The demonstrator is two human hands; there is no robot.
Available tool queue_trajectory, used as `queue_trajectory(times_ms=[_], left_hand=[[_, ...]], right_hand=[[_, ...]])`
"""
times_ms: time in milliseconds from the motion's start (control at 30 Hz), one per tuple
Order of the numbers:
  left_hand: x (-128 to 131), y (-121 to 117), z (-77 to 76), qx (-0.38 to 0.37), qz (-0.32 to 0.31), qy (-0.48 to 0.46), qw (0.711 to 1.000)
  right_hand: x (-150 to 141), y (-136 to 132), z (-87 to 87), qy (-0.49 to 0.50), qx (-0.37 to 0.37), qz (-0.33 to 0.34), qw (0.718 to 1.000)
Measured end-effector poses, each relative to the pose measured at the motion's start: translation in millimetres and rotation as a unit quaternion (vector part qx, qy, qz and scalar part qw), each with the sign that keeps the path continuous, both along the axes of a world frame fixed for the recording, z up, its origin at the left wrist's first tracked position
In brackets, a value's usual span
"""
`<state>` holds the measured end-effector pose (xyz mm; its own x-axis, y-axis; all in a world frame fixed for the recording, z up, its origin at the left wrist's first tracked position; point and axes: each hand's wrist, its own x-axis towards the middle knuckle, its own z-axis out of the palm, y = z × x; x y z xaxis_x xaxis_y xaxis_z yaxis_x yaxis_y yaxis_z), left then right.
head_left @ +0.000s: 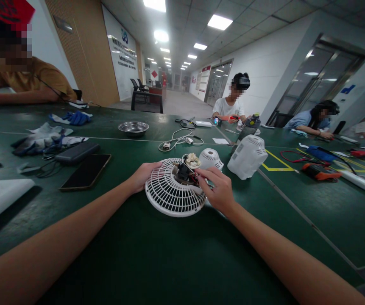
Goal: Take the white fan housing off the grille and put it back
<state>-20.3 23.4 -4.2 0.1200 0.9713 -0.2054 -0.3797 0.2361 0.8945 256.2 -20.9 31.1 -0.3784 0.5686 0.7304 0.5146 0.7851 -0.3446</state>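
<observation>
A round white fan grille [176,202] is tilted above the green table in front of me. On its back sits a dark fan motor [184,173] with a cream-coloured gear part on top and thin red wires at its side. My left hand [144,176] grips the grille's left rim. At the motor's right side, by the wires, the fingers of my right hand [217,188] are pinched together; what lies between them is hidden. Just behind stand a white vented motor cover [210,159] and a larger white plastic housing [248,157].
A phone [86,171], a dark power bank [77,152] and gloves [39,142] lie on the left. Farther back are a metal bowl [133,128] and a white cable [177,142]. An orange-and-black tool [320,171] lies right. Several people sit around the table.
</observation>
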Motion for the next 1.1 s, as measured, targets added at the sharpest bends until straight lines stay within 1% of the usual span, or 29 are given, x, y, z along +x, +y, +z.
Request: queue_trajectory(times_ms=[67, 133, 233, 300, 400, 500, 567, 667, 733, 767, 800, 833, 867, 900, 933, 967, 1000, 1033, 1067, 1100], left_hand=[[-0.3, 0.5, -0.8, 0.002, -0.005, 0.002, 1.0], [0.0, 1.0, -1.4, 0.001, -0.002, 0.002, 1.0], [0.7, 1.6, -1.7, -0.001, 0.003, -0.002, 1.0], [0.9, 1.4, -1.3, -0.002, -0.001, -0.002, 1.0], [0.7, -0.2, 0.7, -0.001, -0.008, 0.004, 1.0], [0.5, -2.3, 3.1, 0.002, -0.01, 0.009, 1.0], [0.7, -2.9, 3.7, 0.003, -0.007, 0.01, 1.0], [1.1, -1.8, 2.1, 0.003, -0.004, 0.007, 1.0], [0.9, -0.1, -0.5, 0.002, -0.003, 0.002, 1.0], [0.6, 0.9, -2.0, 0.002, -0.003, 0.0, 1.0], [0.2, 1.7, -3.3, 0.003, -0.004, -0.002, 1.0], [-0.3, 2.4, -4.3, 0.004, -0.004, -0.003, 1.0], [-0.8, 2.9, -5.1, 0.005, -0.005, -0.002, 1.0], [-1.4, 3.1, -5.4, 0.007, -0.007, -0.001, 1.0], [-1.9, 3.1, -5.5, 0.009, -0.008, 0.0, 1.0], [-2.3, 2.9, -5.2, 0.01, -0.011, 0.002, 1.0], [-2.6, 2.6, -4.8, 0.011, -0.014, 0.004, 1.0], [-2.8, 2.3, -4.4, 0.013, -0.017, 0.006, 1.0], [-3.0, 2.2, -4.1, 0.014, -0.02, 0.008, 1.0], [-3.0, 2.1, -3.9, 0.014, -0.021, 0.01, 1.0]], right_hand=[[1.4, -0.6, 1.9, 0.016, 0.02, -0.001, 1.0], [5.1, 2.0, 3.8, 0.03, 0.038, -0.018, 0.999], [16.4, 15.6, 2.8, 0.037, 0.044, -0.077, 0.995], [26.5, 30.8, -2.5, 0.029, 0.03, -0.124, 0.991], [41.0, 55.6, -16.9, 0.001, -0.016, -0.175, 0.984], [51.6, 74.0, -32.2, -0.022, -0.076, -0.175, 0.981], [56.5, 81.0, -38.8, -0.019, -0.121, -0.182, 0.976], [61.2, 85.4, -40.4, 0.012, -0.191, -0.196, 0.962], [61.6, 85.1, -36.2, 0.059, -0.242, -0.198, 0.948], [60.7, 83.9, -32.9, 0.1, -0.272, -0.195, 0.937], [59.0, 81.8, -28.9, 0.154, -0.307, -0.187, 0.921], [56.5, 78.8, -24.4, 0.216, -0.35, -0.168, 0.896], [53.5, 74.8, -19.8, 0.278, -0.401, -0.134, 0.863], [49.9, 69.9, -15.3, 0.331, -0.451, -0.086, 0.824], [45.8, 64.3, -11.2, 0.369, -0.498, -0.032, 0.784], [41.4, 58.3, -7.8, 0.39, -0.53, 0.018, 0.753], [36.8, 52.3, -5.2, 0.402, -0.542, 0.057, 0.736], [32.2, 46.5, -3.6, 0.408, -0.537, 0.08, 0.734], [27.7, 41.2, -2.7, 0.413, -0.515, 0.091, 0.746], [23.4, 36.6, -2.6, 0.415, -0.482, 0.093, 0.766]])
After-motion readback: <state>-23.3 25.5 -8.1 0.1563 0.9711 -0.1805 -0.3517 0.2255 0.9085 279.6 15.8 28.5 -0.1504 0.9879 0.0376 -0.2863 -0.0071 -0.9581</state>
